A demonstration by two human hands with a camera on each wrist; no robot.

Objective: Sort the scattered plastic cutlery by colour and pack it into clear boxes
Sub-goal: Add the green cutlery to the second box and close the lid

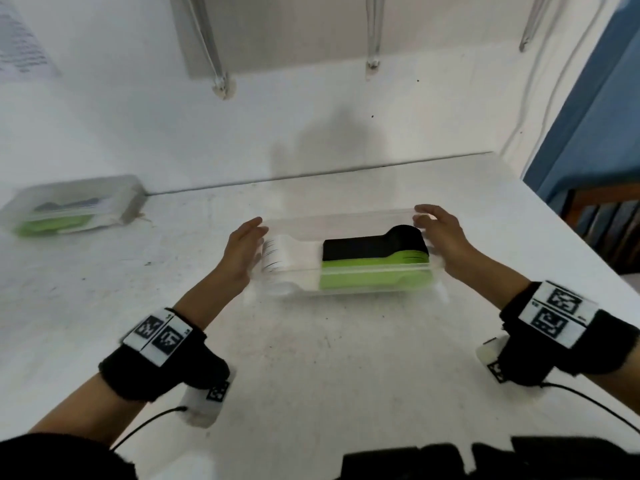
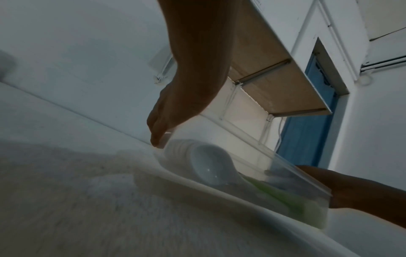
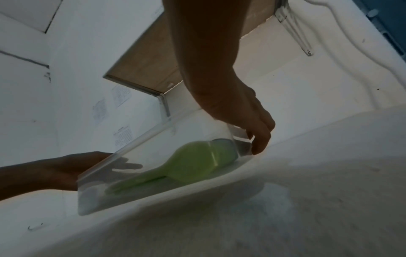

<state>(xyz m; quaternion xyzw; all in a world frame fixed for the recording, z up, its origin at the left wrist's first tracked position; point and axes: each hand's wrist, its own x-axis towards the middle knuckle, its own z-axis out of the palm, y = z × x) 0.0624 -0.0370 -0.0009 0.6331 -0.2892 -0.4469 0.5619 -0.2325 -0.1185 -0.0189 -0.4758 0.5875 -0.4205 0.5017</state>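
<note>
A clear box (image 1: pixel 346 216) lies across the middle of the white table. Inside it, white cutlery (image 1: pixel 284 258) fills the left part, with black cutlery (image 1: pixel 374 245) and green cutlery (image 1: pixel 374 275) side by side on the right. My left hand (image 1: pixel 242 244) presses its straight fingers against the box's left end. At the right end, my right hand (image 1: pixel 438 230) curls its fingers over the far corner. In the left wrist view, the left hand (image 2: pixel 162 125) touches the box beside the white spoons (image 2: pixel 208 165). The right hand (image 3: pixel 257 132) grips the box near a green spoon (image 3: pixel 197 160).
A second clear box (image 1: pixel 72 206), with green and dark cutlery inside, stands at the far left against the wall. A shelf on brackets (image 1: pixel 372 46) hangs above the table. The table's right edge (image 1: pixel 588 251) borders a blue door and a wooden chair.
</note>
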